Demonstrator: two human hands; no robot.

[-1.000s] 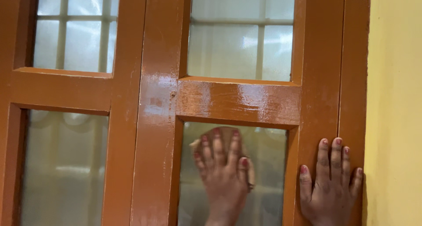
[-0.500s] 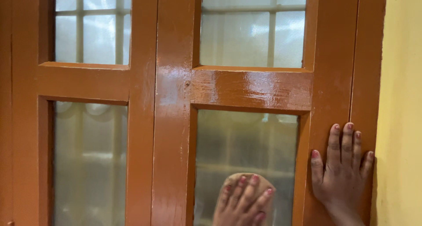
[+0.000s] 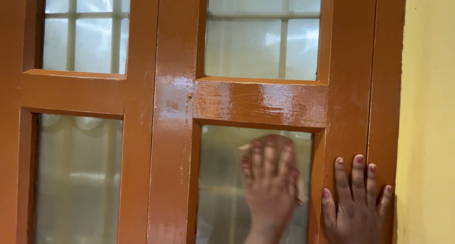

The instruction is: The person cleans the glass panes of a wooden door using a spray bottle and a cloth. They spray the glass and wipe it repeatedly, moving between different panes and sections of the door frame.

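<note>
Risen since a moment ago, left hand (image 3: 270, 177) seemingly presses a cloth (image 3: 274, 142) flat-gripped to the lower pane (image 3: 213, 187).

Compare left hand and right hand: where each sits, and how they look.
The left hand presses a brownish cloth flat on the frosted lower pane; the right hand lies bare on the orange wooden frame. The left hand looks motion-blurred; the right hand is sharp. The left hand sits higher. Both are flat, fingers up, with red-painted nails.
</note>
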